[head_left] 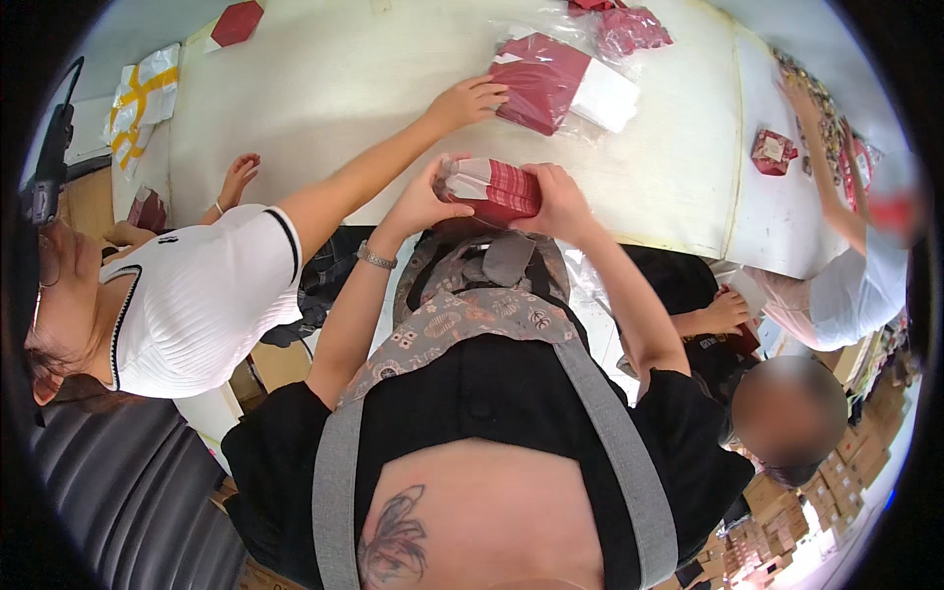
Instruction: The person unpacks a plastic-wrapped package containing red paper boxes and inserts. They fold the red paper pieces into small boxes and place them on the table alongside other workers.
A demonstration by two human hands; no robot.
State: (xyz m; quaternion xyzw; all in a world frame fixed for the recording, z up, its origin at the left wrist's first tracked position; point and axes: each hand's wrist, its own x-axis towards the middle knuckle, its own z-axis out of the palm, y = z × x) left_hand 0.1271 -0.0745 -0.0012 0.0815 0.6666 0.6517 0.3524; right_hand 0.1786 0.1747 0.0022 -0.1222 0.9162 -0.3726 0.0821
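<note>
A thick stack of red-and-white folded card pieces point(500, 191) is held at the near edge of the table, edges facing up. My left hand point(421, 203) grips its left end, thumb on the near side. Around the right end wraps my right hand point(562, 205), fingers on top and thumb toward me. Something clear and shiny, perhaps plastic wrap, shows at the stack's left end. Beyond my hands lies a dark red flat pack point(536, 81) with a white part, partly in clear plastic. A co-worker's hand from the left touches its left edge.
The white table point(334, 88) spans the far side. A red hexagonal piece point(236, 24), a white parcel with yellow tape point(146, 98), crumpled red plastic bags point(629, 29) and a small red box point(773, 152) lie on it. Co-workers sit at both sides; cartons point(777, 511) are stacked behind right.
</note>
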